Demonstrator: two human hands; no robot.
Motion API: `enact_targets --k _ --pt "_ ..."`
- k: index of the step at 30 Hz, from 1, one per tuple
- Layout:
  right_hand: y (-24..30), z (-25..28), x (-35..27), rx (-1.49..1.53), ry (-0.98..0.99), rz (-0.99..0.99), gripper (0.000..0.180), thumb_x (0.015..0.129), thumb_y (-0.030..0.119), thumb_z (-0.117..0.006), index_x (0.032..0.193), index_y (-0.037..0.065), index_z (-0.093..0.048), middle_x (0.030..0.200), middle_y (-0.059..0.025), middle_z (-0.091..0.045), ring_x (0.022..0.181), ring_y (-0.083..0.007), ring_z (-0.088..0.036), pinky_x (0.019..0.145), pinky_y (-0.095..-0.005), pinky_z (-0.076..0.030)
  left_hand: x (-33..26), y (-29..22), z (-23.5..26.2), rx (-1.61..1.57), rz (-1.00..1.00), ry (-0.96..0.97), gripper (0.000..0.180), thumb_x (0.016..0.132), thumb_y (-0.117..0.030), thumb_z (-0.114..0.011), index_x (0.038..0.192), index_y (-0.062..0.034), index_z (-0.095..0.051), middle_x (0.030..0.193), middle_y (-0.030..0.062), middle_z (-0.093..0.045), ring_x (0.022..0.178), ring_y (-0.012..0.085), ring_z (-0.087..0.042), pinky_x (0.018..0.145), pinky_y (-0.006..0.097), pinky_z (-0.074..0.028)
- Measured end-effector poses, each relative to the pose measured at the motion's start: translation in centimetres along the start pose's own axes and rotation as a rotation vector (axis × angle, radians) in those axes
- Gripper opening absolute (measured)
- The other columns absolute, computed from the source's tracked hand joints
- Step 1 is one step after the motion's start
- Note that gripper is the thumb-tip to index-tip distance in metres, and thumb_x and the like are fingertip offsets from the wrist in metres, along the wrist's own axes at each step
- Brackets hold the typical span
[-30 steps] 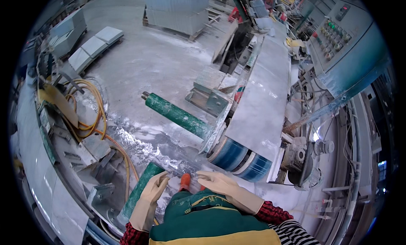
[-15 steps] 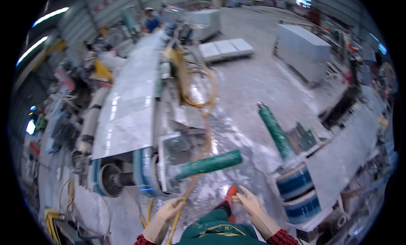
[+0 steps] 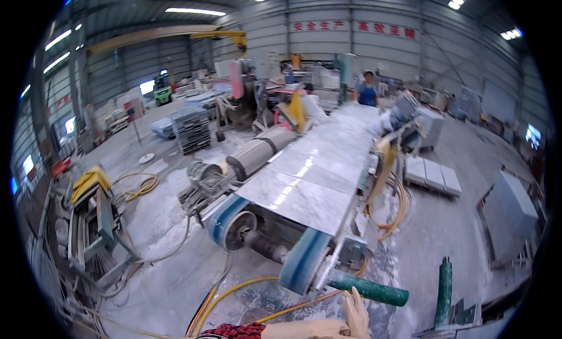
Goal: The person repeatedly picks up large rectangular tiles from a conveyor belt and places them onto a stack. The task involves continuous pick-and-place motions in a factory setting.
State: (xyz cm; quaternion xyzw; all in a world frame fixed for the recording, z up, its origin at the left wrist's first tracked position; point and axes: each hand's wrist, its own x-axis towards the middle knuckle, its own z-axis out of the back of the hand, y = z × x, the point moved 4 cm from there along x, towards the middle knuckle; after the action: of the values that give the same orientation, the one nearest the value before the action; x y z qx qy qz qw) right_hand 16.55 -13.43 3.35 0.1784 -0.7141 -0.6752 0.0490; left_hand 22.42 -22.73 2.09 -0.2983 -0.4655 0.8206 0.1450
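My left hand (image 3: 355,317), in a long cream glove with a red-and-black checked sleeve behind it, reaches across the lower edge. Its fingers point upward, stretched out, and I see nothing held in them. Just above the fingertips lies a green roller (image 3: 374,290); the two look apart. The roller sticks out beside a belt conveyor with blue belts (image 3: 307,263). Shiny pale grey-veined stone slabs (image 3: 304,187) cover the top of the conveyor. My right hand is outside the picture.
A second green roller (image 3: 445,292) stands upright at right. Yellow hoses (image 3: 240,285) cross the wet floor. A metal frame (image 3: 96,233) stands at left, white slabs (image 3: 433,175) at right. A person in blue (image 3: 367,93) is beyond the conveyor's far end.
My view has swung left and up, so the conveyor now sits nearer the middle. My left hand has come across to the right; my right hand has left the picture.
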Motion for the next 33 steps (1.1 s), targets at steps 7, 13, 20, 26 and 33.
enact_targets --k 7,13,20,26,33 --pt "-4.8 -14.1 6.4 0.204 0.204 -0.126 0.067 0.106 0.017 -0.063 0.163 0.004 -0.032 0.150 -0.0188 -0.056 0.134 -0.0223 -0.056 0.112 -0.0319 -0.044 -7.3 8.7 6.3 -0.290 -0.019 -0.194 0.052 0.106 -0.049 -0.059 0.110 -0.0008 -0.075 0.102 0.0091 -0.078 0.096 0.0193 -0.071 0.090 0.034 -0.054" --pt "-6.6 -28.0 7.3 0.634 0.669 -0.232 0.068 0.112 0.016 -0.046 0.170 0.021 -0.011 0.169 -0.0164 -0.029 0.155 -0.0328 -0.031 0.125 -0.0494 -0.031 -15.2 15.4 11.3 -0.387 0.001 -0.320 0.052 0.106 -0.050 -0.058 0.109 -0.0010 -0.075 0.102 0.0092 -0.078 0.097 0.0201 -0.071 0.090 0.034 -0.054" --pt "-3.8 -38.4 4.5 0.422 1.105 -0.236 0.073 0.112 0.023 -0.048 0.170 0.017 -0.003 0.174 -0.0232 -0.009 0.161 -0.0402 -0.011 0.129 -0.0642 -0.016 -21.2 20.9 14.7 -0.488 0.082 -0.424 0.052 0.106 -0.050 -0.058 0.108 -0.0013 -0.076 0.101 0.0093 -0.078 0.097 0.0210 -0.072 0.090 0.034 -0.054" --pt "-3.3 -40.1 5.9 0.498 0.991 -0.491 0.066 0.114 0.025 -0.045 0.169 0.010 -0.012 0.173 -0.0192 -0.020 0.158 -0.0378 -0.025 0.127 -0.0594 -0.024 -21.7 23.4 17.0 -0.504 0.109 -0.476 0.052 0.106 -0.051 -0.058 0.108 -0.0016 -0.076 0.101 0.0094 -0.078 0.097 0.0219 -0.072 0.091 0.034 -0.054" --pt "-11.2 -41.7 18.1 0.280 0.776 -0.295 0.053 0.109 0.027 -0.058 0.154 0.002 -0.048 0.153 -0.0157 -0.056 0.142 -0.0272 -0.053 0.121 -0.0369 -0.039 -21.1 24.1 21.8 -0.409 0.180 -0.540 0.053 0.105 -0.051 -0.057 0.107 -0.0019 -0.077 0.101 0.0095 -0.078 0.098 0.0228 -0.072 0.091 0.034 -0.054"
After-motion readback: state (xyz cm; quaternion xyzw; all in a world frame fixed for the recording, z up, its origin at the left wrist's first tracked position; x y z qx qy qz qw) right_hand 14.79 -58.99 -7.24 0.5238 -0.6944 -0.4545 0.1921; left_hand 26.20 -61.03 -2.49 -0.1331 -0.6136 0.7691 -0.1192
